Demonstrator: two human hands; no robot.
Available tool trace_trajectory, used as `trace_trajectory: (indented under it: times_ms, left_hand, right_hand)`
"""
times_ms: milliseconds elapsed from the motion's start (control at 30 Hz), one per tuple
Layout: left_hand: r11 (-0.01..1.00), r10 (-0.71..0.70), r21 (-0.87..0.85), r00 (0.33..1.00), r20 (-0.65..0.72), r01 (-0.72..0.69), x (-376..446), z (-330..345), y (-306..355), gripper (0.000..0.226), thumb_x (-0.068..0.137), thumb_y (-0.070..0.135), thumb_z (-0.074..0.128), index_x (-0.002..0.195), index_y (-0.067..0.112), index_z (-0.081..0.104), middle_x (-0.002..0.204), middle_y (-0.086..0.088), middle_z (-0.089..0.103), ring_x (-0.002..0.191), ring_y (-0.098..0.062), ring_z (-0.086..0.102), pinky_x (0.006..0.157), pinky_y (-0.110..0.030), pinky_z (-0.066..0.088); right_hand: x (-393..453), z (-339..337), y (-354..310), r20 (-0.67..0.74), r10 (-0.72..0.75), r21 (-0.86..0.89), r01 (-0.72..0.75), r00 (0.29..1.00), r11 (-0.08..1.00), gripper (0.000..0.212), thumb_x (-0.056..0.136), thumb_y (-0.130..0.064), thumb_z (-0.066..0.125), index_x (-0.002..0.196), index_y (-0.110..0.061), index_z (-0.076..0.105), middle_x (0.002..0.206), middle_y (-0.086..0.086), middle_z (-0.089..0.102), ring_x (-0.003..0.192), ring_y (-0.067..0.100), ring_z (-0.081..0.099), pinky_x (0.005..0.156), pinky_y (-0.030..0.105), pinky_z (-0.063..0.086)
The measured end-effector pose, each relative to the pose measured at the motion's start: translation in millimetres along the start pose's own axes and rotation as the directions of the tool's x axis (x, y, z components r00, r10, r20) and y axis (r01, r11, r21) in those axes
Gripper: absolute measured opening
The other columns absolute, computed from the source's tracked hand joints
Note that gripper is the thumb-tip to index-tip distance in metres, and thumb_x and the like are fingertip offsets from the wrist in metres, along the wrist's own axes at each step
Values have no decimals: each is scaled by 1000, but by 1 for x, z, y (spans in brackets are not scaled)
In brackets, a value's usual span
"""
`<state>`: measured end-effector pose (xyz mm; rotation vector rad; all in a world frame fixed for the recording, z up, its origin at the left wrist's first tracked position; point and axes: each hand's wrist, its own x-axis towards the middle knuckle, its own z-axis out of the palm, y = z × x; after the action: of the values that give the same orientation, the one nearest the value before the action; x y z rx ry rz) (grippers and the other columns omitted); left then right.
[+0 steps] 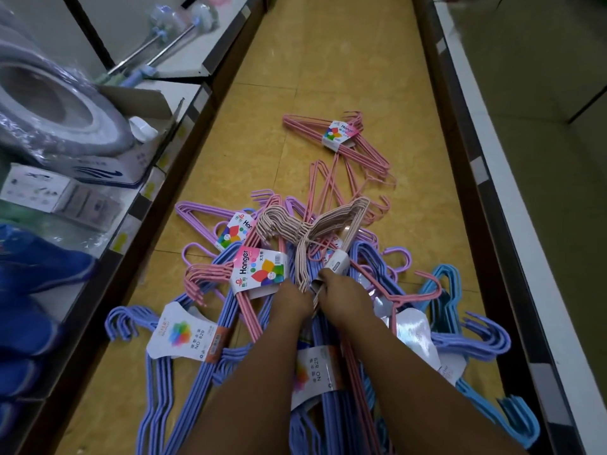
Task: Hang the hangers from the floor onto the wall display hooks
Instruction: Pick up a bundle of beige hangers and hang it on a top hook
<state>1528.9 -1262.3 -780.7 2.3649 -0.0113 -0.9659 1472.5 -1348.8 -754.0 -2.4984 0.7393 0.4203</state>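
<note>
Both hands are down in the hanger pile (pixel 249 323) on the yellow floor (pixel 328 77), working 1 beige bundle (pixel 308 231). Left hand (pixel 292 300) curls round the bundle's lower bars; right hand (pixel 341 290) grips it just beside, near its white label (pixel 336 262). So both are grasping the same bundle, neither free.

The beige bundle lies on top of the heap, hooks fanned up-left, touching pink (pixel 230 274) and purple (pixel 210 215) bundles underneath. Blue bundles (pixel 203 372) spread below the forearms, light-blue ones (pixel 450 290) at right. 1 pink bundle (pixel 338 139) lies apart, further up the aisle, w/ loose pink hangers (pixel 331 182) between it and the heap. Wall hooks aren't in view, so can't tell where the bundle has to go.

Judgement: step in hand is lifting this bundle clear of the pile. To do it well:
- Keep the grip close to the label/tie so the hangers stay stacked and don't splay.
- Lift straight up and slow; neighbouring hooks look interlocked w/ the beige wires, so a quick yank would prob. drag pink or purple bundles along.
- If smth snags, hold w/ 1 hand and free the caught hook w/ the other.
- Turn all hooks 1 way before raising it, ready for the display.

Shelf goods (pixel 65 103) at left sit near the elbow; mind the swing.
</note>
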Motion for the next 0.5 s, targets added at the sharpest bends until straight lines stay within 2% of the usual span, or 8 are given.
trace_trajectory:
  times_ms: [67, 167, 233, 333, 400, 433, 500]
  left_hand:
    - [997, -67, -38, 997, 32, 68, 3, -1, 3, 46, 91, 24, 55, 127, -2, 48, 123, -20, 57, 111, -35, 56, 82, -32, 46]
    - [953, -156, -234, 974, 162, 192, 8, -6, 14, 35, 81, 23, 50, 102, -4, 60, 103, -21, 64, 95, -36, 62, 87, -41, 53]
    - [901, -150, -363, 955, 256, 239, 6, -11, 25, 24, 79, 17, 43, 70, -3, 53, 71, -21, 55, 62, -34, 54, 69, -36, 49]
    - [843, -176, -437, 928, 327, 314, -9, -25, 37, 54, 89, 5, 28, 36, 9, 34, 37, -7, 31, 29, -19, 29, 42, -20, 24]
    - [806, -175, -492, 927, 330, 328, -15, -26, 40, 56, 90, 2, 26, 36, 10, 33, 29, -3, 30, 19, -14, 25, 34, -8, 19]
    - [787, -164, -526, 932, 324, 322, -19, -27, 40, 47, 90, 1, 29, 44, 8, 35, 31, -4, 35, 19, -14, 29, 33, -6, 21]
    - [743, -167, -602, 952, 256, 292, -19, -29, 34, 28, 86, -2, 36, 59, 5, 39, 46, -10, 45, 29, -19, 42, 31, -9, 28]
  right_hand:
    - [-1, -1, -1, -16, -6, 12, 6, 1000, 1000, 32, 98, -22, 39, 128, -14, 48, 118, 19, 61, 104, 35, 60, 70, 34, 42]
    - [0, -4, 0, -65, -14, -2, 14, 998, 1000, 31, 98, -21, 38, 126, -14, 48, 113, 17, 63, 99, 35, 60, 65, 32, 37]
    - [-1, -12, 2, -100, -25, -12, 24, 995, 1000, 35, 98, -21, 37, 132, -17, 47, 115, 16, 63, 101, 34, 60, 68, 34, 40]
    - [-3, -22, 3, -135, -31, -32, 27, 990, 999, 36, 100, -22, 34, 135, -19, 44, 115, 16, 63, 101, 34, 60, 67, 36, 41]
    - [-2, -27, 5, -180, 0, -13, -2, 984, 1000, 33, 102, -26, 31, 131, -16, 42, 106, 16, 64, 86, 34, 59, 56, 33, 32]
    - [-1, -30, 6, -196, 23, -3, -24, 980, 1000, 33, 103, -27, 31, 131, -15, 41, 103, 16, 65, 80, 33, 56, 51, 32, 28]
    - [0, -37, 8, -207, 58, -9, -62, 977, 998, 34, 103, -29, 31, 133, -15, 41, 106, 13, 64, 83, 33, 58, 54, 32, 30]
